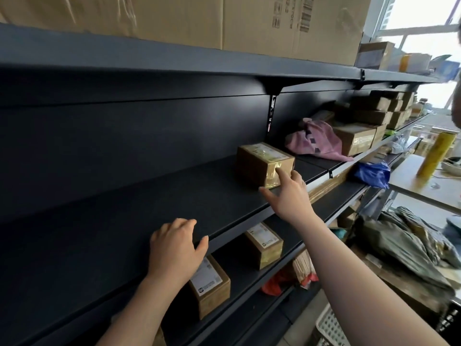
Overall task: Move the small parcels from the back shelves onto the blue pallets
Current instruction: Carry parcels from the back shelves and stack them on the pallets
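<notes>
The shelf under my fingers is matte black, and so is its back panel. The parcel I touch is brown cardboard with glossy yellowish tape and a white label. Two more brown parcels below carry white labels with black print. A pink bag shows dark square marks. Beside it lie a blue bag and a yellow roll.

Right hand at the taped parcel — fingertips touching. Left hand flat on the dark shelf edge.
</notes>
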Tool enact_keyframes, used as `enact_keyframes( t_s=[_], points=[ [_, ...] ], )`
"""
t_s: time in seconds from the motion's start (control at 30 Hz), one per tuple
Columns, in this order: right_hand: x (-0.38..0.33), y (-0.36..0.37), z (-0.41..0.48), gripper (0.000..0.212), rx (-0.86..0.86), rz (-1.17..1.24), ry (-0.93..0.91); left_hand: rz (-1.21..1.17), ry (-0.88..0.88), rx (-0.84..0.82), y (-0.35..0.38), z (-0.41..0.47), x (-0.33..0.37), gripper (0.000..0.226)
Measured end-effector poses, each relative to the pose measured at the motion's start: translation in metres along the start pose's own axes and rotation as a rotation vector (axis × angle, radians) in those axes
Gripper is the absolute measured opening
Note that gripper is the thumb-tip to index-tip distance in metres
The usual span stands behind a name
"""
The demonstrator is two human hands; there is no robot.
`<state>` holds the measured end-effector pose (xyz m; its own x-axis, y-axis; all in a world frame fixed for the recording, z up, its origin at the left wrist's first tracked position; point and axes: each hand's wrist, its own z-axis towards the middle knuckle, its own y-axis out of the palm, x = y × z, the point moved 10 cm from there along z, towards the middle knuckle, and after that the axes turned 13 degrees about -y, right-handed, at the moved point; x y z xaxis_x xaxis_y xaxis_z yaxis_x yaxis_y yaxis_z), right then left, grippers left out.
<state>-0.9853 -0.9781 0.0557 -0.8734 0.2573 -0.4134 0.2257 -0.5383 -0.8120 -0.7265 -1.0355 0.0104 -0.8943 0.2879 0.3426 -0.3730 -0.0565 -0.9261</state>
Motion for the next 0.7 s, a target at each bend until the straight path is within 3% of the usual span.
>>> enact_keyframes(
  t_s=[0.37, 0.7],
  points=[
    [0.045, 0.020, 0.079, 0.092, -0.023, 0.000, 0.041, -0.045, -0.087, 0.050, 0.005, 0.011, 0.008, 0.054],
    [0.053, 0.026, 0.085, 0.080, 0.084, 0.239, -0.006, -0.083, -0.167, 0.090, 0.004, 0.006, 0.006, 0.054]
  ],
)
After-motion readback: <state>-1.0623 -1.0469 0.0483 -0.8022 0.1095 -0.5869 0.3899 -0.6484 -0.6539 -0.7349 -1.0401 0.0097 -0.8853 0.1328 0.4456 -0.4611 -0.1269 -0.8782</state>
